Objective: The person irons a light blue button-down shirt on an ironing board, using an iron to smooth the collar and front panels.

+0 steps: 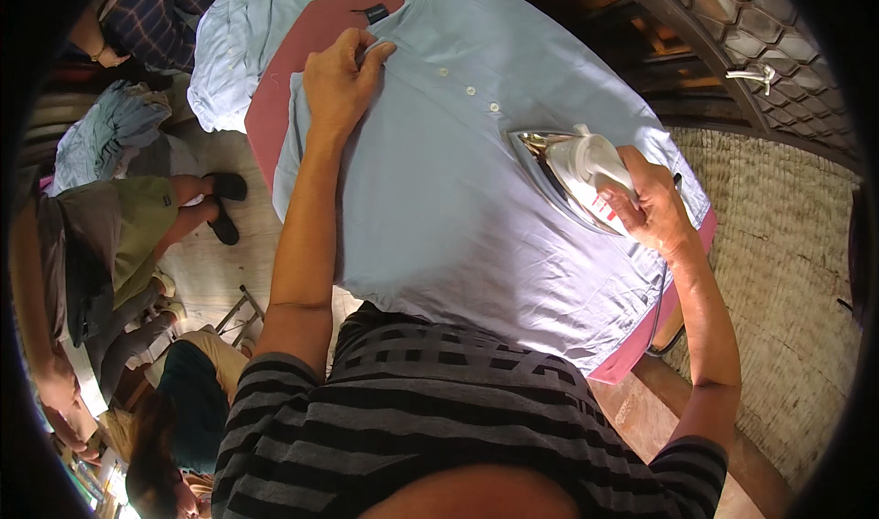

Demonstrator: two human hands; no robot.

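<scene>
A light blue shirt (403, 208) with a row of small white buttons is spread over a red ironing board (265, 121). My left hand (341, 81) pinches the shirt's fabric near the neckline, thumb and fingers together. In my right hand (652, 203) is a white clothes iron (586, 176), gripped by its handle. Its shiny metal plate sits on the shirt, right of the buttons, with the tip pointing up and left. A dark cord (657, 304) runs down along the board's right edge. Some creases show in the cloth at the lower right.
Another pale blue garment (233, 57) hangs over the board's far left. Crumpled blue cloth (110, 135) lies farther left. Several people are at the left, one in an olive garment (145, 221). A metal lattice gate (760, 34) stands at the far right.
</scene>
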